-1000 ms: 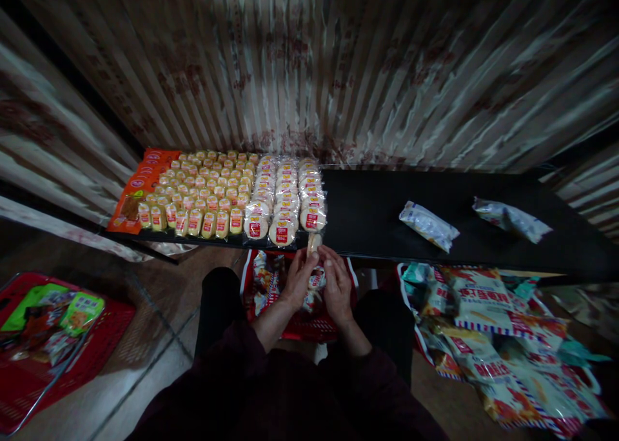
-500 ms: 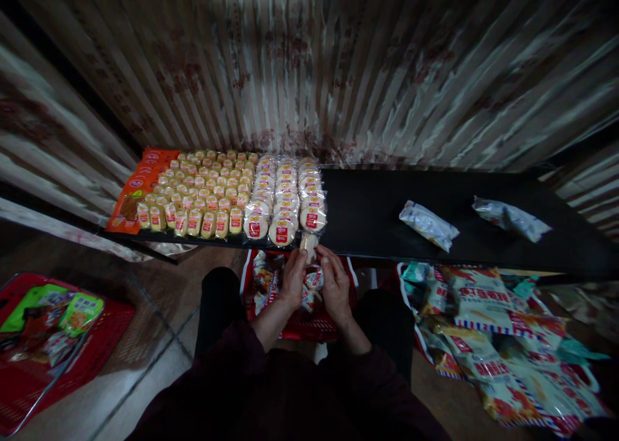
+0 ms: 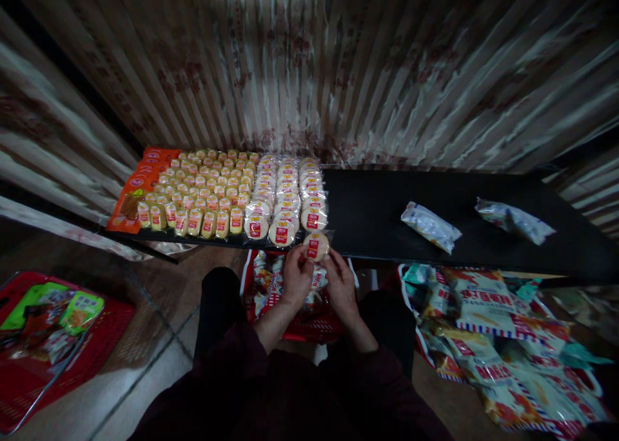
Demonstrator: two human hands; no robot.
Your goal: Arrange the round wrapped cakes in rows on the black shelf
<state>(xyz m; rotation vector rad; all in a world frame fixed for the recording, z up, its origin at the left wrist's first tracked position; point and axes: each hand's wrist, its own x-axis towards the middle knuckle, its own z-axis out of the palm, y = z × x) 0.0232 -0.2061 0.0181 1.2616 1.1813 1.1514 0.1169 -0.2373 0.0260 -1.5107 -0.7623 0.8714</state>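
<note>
Between my two hands is a round, flat wrapped biscuit [image 3: 316, 247] with a red label, its face turned up toward me. My left hand [image 3: 296, 278] pinches its left edge, and my right hand [image 3: 341, 281] grips the lower right edge. It is held at the front edge of a black shelf [image 3: 362, 215], just in front of the rightmost column of round wrapped biscuits [image 3: 313, 216]. Below my hands, a red basket [image 3: 309, 330] contains more wrapped pieces, partly hidden by my wrists.
Rows of small wrapped cakes [image 3: 207, 222] and an orange packet [image 3: 140, 193] occupy the shelf's left. Two silvery packets, one nearer [image 3: 430, 227] and one farther [image 3: 515, 220], lie to the right. A basket heaped with snack bags [image 3: 483, 299] stands below right; another red basket [image 3: 104, 328] stands left.
The biscuit has turned from nearly edge-on to showing its labelled face. My right hand has shifted slightly right, to the biscuit's lower right edge.
</note>
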